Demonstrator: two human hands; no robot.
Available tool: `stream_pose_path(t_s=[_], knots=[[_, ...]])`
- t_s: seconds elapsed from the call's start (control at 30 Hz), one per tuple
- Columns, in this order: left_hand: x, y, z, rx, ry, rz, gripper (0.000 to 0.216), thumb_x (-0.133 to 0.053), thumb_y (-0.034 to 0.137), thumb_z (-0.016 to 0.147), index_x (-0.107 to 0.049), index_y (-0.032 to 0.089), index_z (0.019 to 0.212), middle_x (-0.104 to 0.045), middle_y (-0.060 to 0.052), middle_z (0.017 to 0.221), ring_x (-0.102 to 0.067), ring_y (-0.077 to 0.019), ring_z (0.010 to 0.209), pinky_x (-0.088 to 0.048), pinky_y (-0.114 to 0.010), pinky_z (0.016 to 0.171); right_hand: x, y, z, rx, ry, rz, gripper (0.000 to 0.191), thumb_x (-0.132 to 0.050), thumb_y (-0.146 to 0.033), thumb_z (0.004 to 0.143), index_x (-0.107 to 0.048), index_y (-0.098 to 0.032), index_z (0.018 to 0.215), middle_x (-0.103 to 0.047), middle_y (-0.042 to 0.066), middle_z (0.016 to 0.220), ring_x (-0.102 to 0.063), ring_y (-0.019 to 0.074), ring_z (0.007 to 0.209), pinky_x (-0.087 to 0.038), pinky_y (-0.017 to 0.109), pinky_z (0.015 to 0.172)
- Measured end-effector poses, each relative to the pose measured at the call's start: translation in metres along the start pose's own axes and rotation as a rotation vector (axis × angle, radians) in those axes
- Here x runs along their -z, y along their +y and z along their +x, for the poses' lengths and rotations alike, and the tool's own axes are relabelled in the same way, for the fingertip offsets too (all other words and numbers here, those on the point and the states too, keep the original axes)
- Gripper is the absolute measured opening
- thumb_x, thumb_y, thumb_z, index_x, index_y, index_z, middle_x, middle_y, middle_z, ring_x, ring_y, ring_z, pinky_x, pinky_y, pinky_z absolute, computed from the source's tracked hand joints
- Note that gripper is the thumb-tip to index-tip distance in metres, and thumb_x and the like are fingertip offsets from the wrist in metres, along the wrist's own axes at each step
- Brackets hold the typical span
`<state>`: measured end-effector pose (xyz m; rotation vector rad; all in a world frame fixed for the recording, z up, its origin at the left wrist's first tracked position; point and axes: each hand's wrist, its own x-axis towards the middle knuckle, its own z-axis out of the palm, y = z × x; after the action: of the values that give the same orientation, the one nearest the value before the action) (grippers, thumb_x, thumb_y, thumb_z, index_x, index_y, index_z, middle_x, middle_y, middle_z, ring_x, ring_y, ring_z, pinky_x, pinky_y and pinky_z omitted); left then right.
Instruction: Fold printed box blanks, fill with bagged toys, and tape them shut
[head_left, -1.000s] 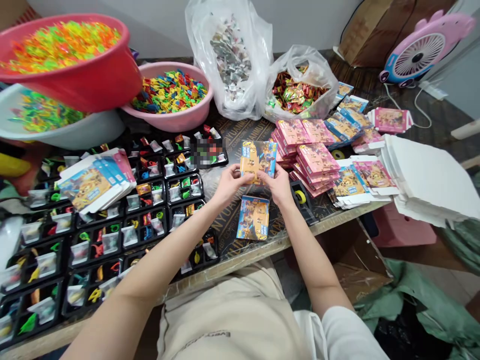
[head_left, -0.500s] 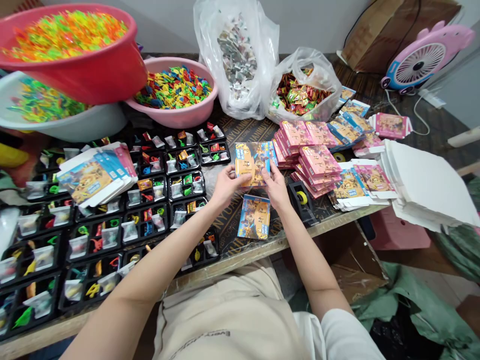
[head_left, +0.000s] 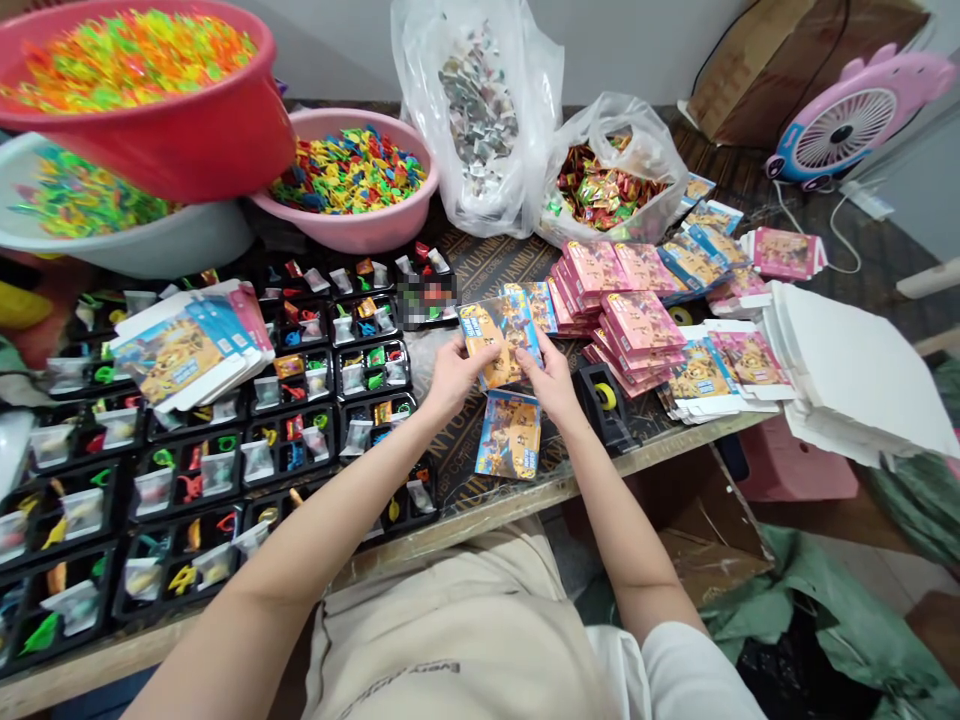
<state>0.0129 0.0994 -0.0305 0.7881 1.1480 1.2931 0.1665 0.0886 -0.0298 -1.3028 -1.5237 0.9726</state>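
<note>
You have one blue-and-yellow box gripped between both hands above the table: your left hand pinches its left side, thumb on the printed face, and your right hand grasps the opposite edge.

The boxing looks part-way along. The pink boxes piled to your right seem made up, as do the blue boxes beyond them (whether any are filled, you can't tell from outside). Much appears left: filled black trays cover the left of the table, and flat-looking cartons lie across some of them, with more printed cartons at the right.

Counting, you have one box in hand, one printed box lying just nearer you and another blue-edged box just beyond your right hand. There are three basins: red, pale blue and pink. Two plastic bags, one tape dispenser and one fan complete what counts cleanly; trays and stacked boxes overlap too much.
</note>
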Motion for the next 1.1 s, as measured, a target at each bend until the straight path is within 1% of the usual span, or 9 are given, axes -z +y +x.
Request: stream_pose_path(t_s=[0.17, 0.27, 0.4, 0.5, 0.63, 0.7, 0.8, 0.93, 1.1], knots=[[0.001, -0.003, 0.008, -0.052, 0.155, -0.012, 0.041, -0.085, 0.04, 0.049, -0.071, 0.013, 0.076, -0.075, -0.006, 0.079, -0.07, -0.0202, 0.071, -0.058, -0.031, 0.068, -0.014, -0.012, -0.009, 0.174, 0.052, -0.576, 0.093, -0.065, -0.065, 0.081, -0.031, -0.022, 0.156, -0.037, 0.019, 0.157, -0.033, 0.0379, 0.147, -0.033, 0.058, 0.115], [-0.001, 0.0, 0.016, -0.023, 0.181, -0.051, 0.039, -0.083, 0.04, 0.052, -0.07, 0.014, 0.077, -0.075, -0.005, 0.079, -0.071, -0.0212, 0.075, -0.058, -0.032, 0.071, -0.024, -0.02, -0.01, 0.218, -0.002, -0.649, 0.086, -0.065, -0.061, 0.082, -0.036, -0.024, 0.154, -0.033, 0.016, 0.161, -0.036, 0.0363, 0.145, -0.034, 0.054, 0.116], [0.003, 0.008, 0.024, 0.066, 0.041, -0.105, 0.037, -0.084, 0.041, 0.057, -0.07, 0.014, 0.079, -0.074, -0.006, 0.08, -0.072, -0.0211, 0.079, -0.058, -0.031, 0.076, -0.029, -0.027, 0.001, 0.244, 0.003, -0.712, 0.08, -0.067, -0.056, 0.081, -0.043, -0.024, 0.15, -0.034, 0.014, 0.161, -0.038, 0.0369, 0.142, -0.032, 0.054, 0.116], [0.013, 0.013, 0.026, 0.117, -0.061, -0.054, 0.047, -0.077, 0.053, 0.069, -0.071, 0.014, 0.093, -0.075, -0.01, 0.086, -0.072, -0.022, 0.082, -0.058, -0.033, 0.076, -0.025, -0.022, 0.021, 0.256, 0.056, -0.745, 0.082, -0.069, -0.05, 0.078, -0.043, -0.019, 0.149, -0.033, 0.016, 0.16, -0.034, 0.0379, 0.144, -0.028, 0.055, 0.118], [0.028, 0.003, 0.001, -0.124, -0.062, 0.417, 0.053, -0.064, 0.055, 0.083, -0.066, 0.017, 0.119, -0.071, -0.014, 0.117, -0.067, -0.0277, 0.11, -0.052, -0.045, 0.098, -0.012, 0.007, 0.056, 0.13, 0.214, -0.751, 0.081, -0.068, -0.045, 0.076, -0.044, -0.014, 0.147, -0.034, 0.021, 0.158, -0.034, 0.0399, 0.142, -0.028, 0.058, 0.116], [0.03, -0.01, -0.027, -0.315, -0.204, 0.757, 0.05, -0.069, 0.046, 0.081, -0.066, 0.018, 0.122, -0.065, -0.015, 0.131, -0.059, -0.0306, 0.125, -0.044, -0.05, 0.109, -0.007, 0.021, 0.067, 0.044, 0.247, -0.782, 0.08, -0.068, -0.044, 0.076, -0.045, -0.01, 0.146, -0.035, 0.025, 0.157, -0.037, 0.0415, 0.139, -0.029, 0.06, 0.113], [0.022, -0.033, -0.073, -0.405, -0.471, 1.141, 0.061, -0.076, 0.049, 0.076, -0.063, 0.02, 0.129, -0.051, -0.02, 0.147, -0.048, -0.0372, 0.136, -0.04, -0.056, 0.111, -0.005, 0.029, 0.068, 0.017, 0.271, -0.845, 0.07, -0.063, -0.043, 0.082, -0.049, -0.009, 0.142, -0.039, 0.027, 0.154, -0.035, 0.0424, 0.139, -0.026, 0.065, 0.111], [0.005, -0.052, -0.101, -0.381, -0.55, 1.425, 0.099, -0.076, 0.07, 0.067, -0.046, 0.021, 0.148, -0.024, -0.024, 0.163, -0.022, -0.0469, 0.149, -0.028, -0.072, 0.112, -0.002, 0.015, 0.037, 0.13, 0.265, -0.823, 0.054, -0.052, -0.047, 0.092, -0.055, -0.021, 0.139, -0.042, 0.018, 0.155, -0.035, 0.0381, 0.142, -0.027, 0.064, 0.111], [0.008, -0.049, -0.09, -0.403, -0.56, 1.475, 0.094, -0.072, 0.055, 0.075, -0.038, 0.011, 0.151, -0.016, -0.025, 0.164, -0.013, -0.0447, 0.153, -0.03, -0.064, 0.115, 0.018, 0.015, -0.027, 0.107, 0.134, -0.527, 0.051, -0.05, -0.055, 0.094, -0.064, -0.022, 0.131, -0.055, 0.017, 0.144, -0.05, 0.0304, 0.134, -0.04, 0.052, 0.111]])
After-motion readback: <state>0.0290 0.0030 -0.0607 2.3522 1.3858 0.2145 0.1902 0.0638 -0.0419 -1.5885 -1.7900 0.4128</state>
